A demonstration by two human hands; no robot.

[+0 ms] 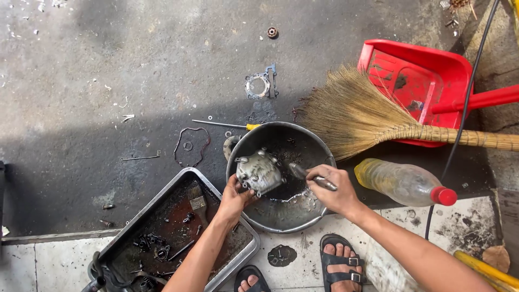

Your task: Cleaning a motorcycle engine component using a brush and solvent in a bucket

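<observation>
Engine part (259,172) sits over the bowl (281,216) of dark liquid; our left hand (233,196) grips it closed. Our right hand (332,186) clasps a brush (300,172) against it. Beside, the tray (162,197) holds bolts and a paintbrush (197,201).

Bare grey concrete floor (108,70) lay open to the upper left. Rightward, a straw broom (357,116), red plastic dustpan (416,81) and lying clear plastic bottle (403,183) crowded the round metal basin (319,148); a rectangular metal tray (157,203) blocked the lower left.

Repair workshop: oily parts tray (230,203), gasket (258,85), stained concrete floor (108,81).
</observation>
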